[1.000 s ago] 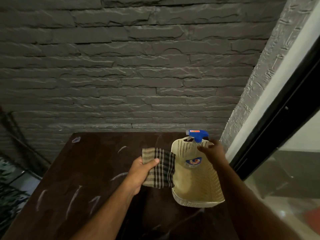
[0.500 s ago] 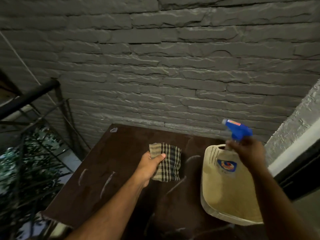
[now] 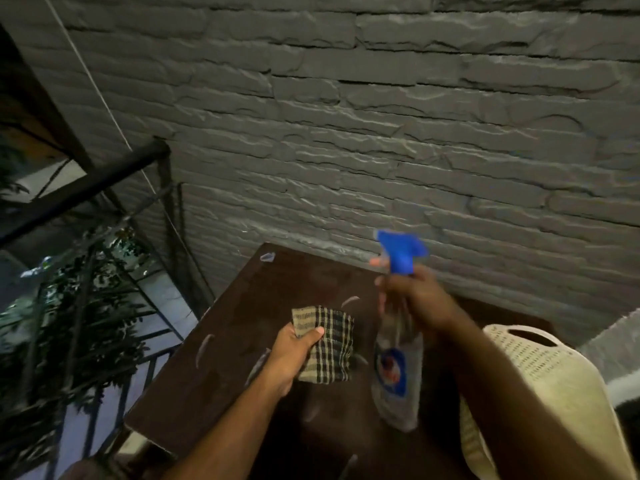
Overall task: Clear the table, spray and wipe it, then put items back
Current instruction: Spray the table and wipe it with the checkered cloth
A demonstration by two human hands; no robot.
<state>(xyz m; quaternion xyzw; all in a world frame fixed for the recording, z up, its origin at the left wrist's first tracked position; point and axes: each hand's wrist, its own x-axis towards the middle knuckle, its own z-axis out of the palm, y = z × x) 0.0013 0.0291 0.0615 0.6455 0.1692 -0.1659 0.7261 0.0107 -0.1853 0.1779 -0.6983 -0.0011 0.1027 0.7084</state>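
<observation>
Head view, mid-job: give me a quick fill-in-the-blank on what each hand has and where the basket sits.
The right hand grips the spray bottle just below its ____ trigger head.
The left hand holds the checked ____.
The cream basket stands at the table's ____ side.

Missing words: blue; cloth; right

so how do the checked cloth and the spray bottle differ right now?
The checked cloth is flat, soft, patterned tan and black, gripped by the left hand low over the table. The spray bottle is rigid, clear with a blue trigger head, raised in the right hand. Both are out of the basket.
</observation>
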